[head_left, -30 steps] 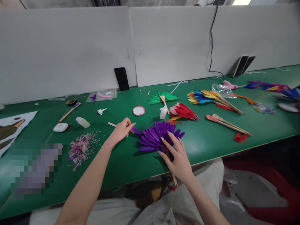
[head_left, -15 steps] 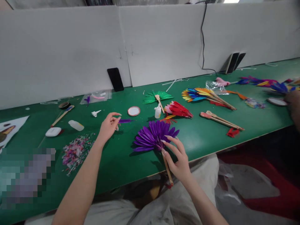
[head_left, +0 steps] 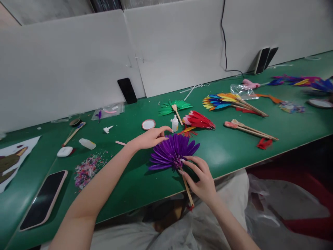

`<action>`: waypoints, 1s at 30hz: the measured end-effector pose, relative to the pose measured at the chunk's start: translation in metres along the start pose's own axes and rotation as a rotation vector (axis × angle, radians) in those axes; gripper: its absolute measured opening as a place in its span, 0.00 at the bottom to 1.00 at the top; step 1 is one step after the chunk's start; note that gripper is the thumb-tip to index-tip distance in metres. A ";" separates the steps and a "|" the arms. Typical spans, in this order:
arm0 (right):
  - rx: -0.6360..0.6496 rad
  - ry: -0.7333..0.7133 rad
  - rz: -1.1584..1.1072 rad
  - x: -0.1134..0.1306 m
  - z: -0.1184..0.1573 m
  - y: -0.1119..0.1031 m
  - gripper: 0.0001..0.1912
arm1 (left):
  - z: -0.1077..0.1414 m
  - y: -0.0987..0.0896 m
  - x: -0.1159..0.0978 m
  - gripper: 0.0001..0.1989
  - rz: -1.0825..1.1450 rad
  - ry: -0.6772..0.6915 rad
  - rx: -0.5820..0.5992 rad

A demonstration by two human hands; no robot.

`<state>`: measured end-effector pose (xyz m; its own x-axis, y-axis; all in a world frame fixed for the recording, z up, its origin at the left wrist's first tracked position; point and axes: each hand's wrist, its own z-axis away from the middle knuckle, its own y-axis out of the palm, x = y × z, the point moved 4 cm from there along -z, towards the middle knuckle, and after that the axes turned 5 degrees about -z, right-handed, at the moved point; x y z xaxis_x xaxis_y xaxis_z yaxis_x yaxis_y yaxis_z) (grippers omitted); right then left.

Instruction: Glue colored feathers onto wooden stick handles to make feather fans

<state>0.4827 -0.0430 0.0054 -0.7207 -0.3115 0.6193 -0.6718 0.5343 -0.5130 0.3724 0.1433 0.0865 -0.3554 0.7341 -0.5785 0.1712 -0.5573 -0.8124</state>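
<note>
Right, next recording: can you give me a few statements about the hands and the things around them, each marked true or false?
1. The right hand is at the base of the purple feather fan. True.
2. The left hand grips that fan's handle. False: it is by the fan's far edge, near a small white bottle.
3. The small white bottle lies on its side. False: it stands upright.
4. The pink-edged phone lies flat on the green table. True.
5. The green feather fan is nearer the person than the purple one. False: it is farther away.
</note>
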 end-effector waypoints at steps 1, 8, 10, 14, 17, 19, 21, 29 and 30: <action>0.000 0.006 0.000 -0.001 0.000 0.000 0.17 | -0.003 0.001 0.001 0.16 0.002 0.006 0.014; 0.020 -0.008 0.026 -0.003 0.001 0.001 0.21 | -0.008 0.007 0.004 0.13 0.025 0.001 0.006; 0.025 -0.016 0.033 -0.003 0.001 0.001 0.21 | -0.008 0.010 0.006 0.13 0.024 -0.001 0.007; 0.031 -0.042 0.056 -0.002 0.000 0.001 0.22 | -0.010 0.014 0.011 0.15 0.002 -0.002 0.000; 0.036 -0.055 0.072 -0.001 0.000 0.001 0.22 | -0.010 0.013 0.015 0.19 -0.088 -0.011 -0.068; 0.034 -0.044 0.067 -0.001 0.000 0.001 0.22 | -0.008 0.011 0.019 0.21 -0.161 -0.014 -0.133; 0.027 -0.022 0.049 -0.001 0.000 0.001 0.22 | -0.006 0.010 0.022 0.22 -0.194 -0.023 -0.186; -0.178 0.116 -0.068 -0.011 -0.003 -0.015 0.15 | 0.013 0.012 0.045 0.15 -0.029 -0.184 -0.471; -0.222 0.150 -0.041 -0.016 -0.005 -0.020 0.13 | 0.016 0.013 0.049 0.14 0.014 -0.216 -0.520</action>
<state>0.5083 -0.0448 0.0091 -0.6489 -0.2252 0.7268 -0.6341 0.6881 -0.3529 0.3427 0.1657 0.0491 -0.5203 0.6016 -0.6061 0.5884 -0.2618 -0.7650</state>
